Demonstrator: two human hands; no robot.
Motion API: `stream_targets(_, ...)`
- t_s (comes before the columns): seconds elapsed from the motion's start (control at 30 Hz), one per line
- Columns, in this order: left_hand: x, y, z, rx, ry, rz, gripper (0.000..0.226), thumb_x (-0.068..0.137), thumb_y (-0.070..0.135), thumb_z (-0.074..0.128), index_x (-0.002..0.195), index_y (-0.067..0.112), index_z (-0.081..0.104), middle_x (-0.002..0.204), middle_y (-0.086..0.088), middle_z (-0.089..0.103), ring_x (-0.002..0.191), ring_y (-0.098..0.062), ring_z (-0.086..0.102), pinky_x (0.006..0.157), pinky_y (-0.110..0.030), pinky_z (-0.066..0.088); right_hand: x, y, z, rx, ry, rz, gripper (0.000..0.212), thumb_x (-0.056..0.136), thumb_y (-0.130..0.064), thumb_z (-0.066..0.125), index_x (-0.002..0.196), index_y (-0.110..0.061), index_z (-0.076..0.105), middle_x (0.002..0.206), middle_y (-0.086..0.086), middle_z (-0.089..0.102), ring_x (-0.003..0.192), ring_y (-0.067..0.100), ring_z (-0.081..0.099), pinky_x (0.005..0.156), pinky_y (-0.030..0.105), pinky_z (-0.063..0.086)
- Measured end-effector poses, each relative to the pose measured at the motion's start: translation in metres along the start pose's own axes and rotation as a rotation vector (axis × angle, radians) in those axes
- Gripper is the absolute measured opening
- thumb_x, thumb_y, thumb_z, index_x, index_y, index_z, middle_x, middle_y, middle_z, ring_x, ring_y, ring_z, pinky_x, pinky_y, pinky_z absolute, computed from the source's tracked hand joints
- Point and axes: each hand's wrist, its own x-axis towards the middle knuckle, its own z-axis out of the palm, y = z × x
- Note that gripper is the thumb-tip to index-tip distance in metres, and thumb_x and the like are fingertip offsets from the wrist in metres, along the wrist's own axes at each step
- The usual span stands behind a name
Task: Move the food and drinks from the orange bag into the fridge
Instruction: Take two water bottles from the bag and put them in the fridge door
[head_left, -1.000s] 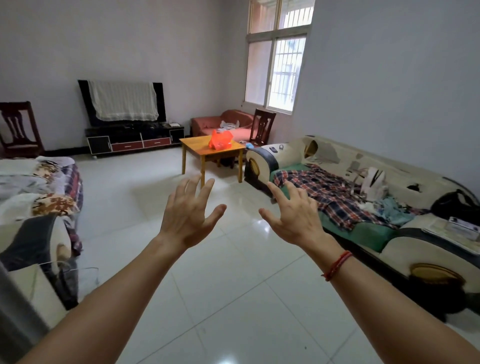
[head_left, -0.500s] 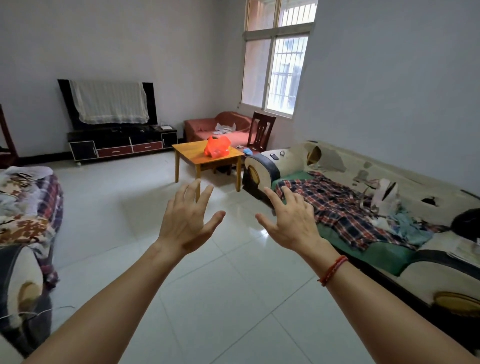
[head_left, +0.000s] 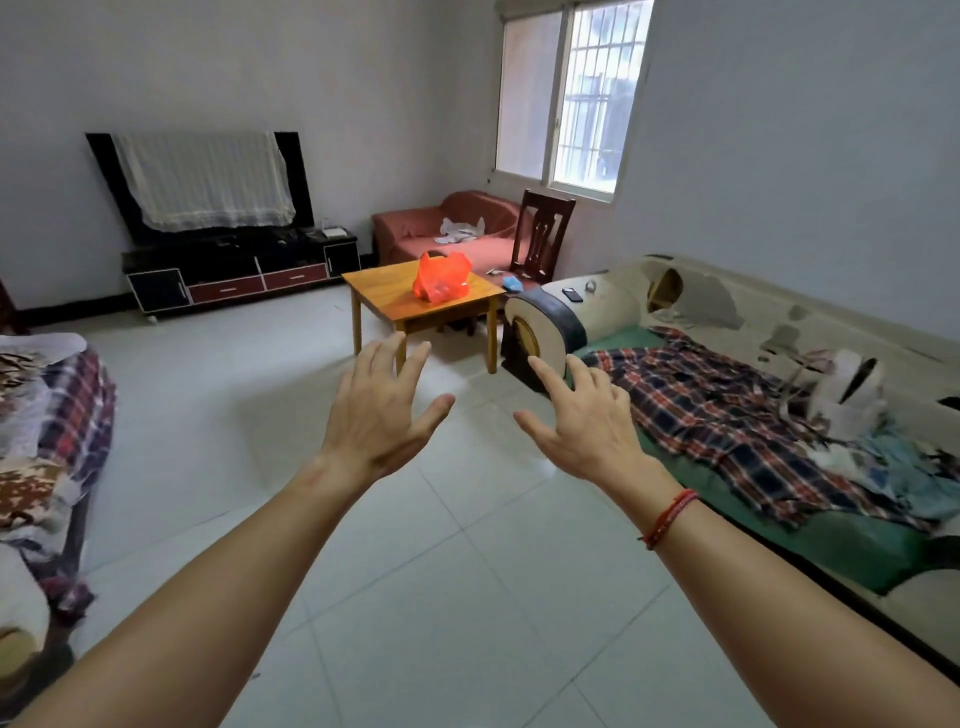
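Left hand (head_left: 382, 415) and right hand (head_left: 582, 421) hovering empty over the floor (head_left: 467, 597)
Both are pointing forward side by side, palms down, fingers spread apart and gripping nothing. Well beyond them the orange bag (head_left: 441, 278) is sitting on the wooden table (head_left: 383, 291), near its middle, standing upright with its loose handles pointing up; it is lying as a crumpled mound, showing no clear long axis

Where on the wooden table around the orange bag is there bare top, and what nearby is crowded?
The wooden table is bare left of the orange bag and along its near edge; a narrower strip lies right of it. The long sofa is crowded: plaid cloth and clothes cover its seat.
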Motion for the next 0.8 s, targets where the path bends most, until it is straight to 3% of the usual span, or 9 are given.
stream_targets(0.2,0.086,-0.03,0.062,0.007,-0.044,-0.017,0.072,0.09,0.065,0.032,0.146,0.02,0.038,0.148,-0.012,0.039,0.139,-0.033,0.033,0.112,-0.05,0.034,0.114,0.026,0.038,-0.013,-0.043,-0.008,0.072,0.097,-0.067,0.04,0.16,-0.039,0.018,0.164,0.012,0.025,0.147,0.034,0.028,0.116,0.054,0.027)
stream_targets(0.53,0.21,-0.093,0.149,0.016,-0.071,-0.055,0.071,0.09,0.064,0.034,0.144,0.018,0.04,0.146,-0.011,0.043,0.136,-0.031,0.036,0.108,-0.049,0.039,0.274,0.042,0.107,-0.013,-0.075,-0.044,0.071,0.096,-0.068,0.039,0.159,-0.039,0.018,0.162,0.011,0.027,0.144,0.033,0.031,0.115,0.054,0.029)
stream_targets(0.8,0.35,-0.169,0.229,0.0,-0.065,-0.084,0.076,0.088,0.067,0.025,0.146,0.02,0.04,0.153,-0.01,0.036,0.14,-0.031,0.03,0.111,-0.046,0.032,0.432,0.042,0.165,-0.009,-0.065,-0.047,0.07,0.097,-0.067,0.038,0.158,-0.039,0.019,0.16,0.009,0.03,0.143,0.031,0.033,0.115,0.053,0.031)
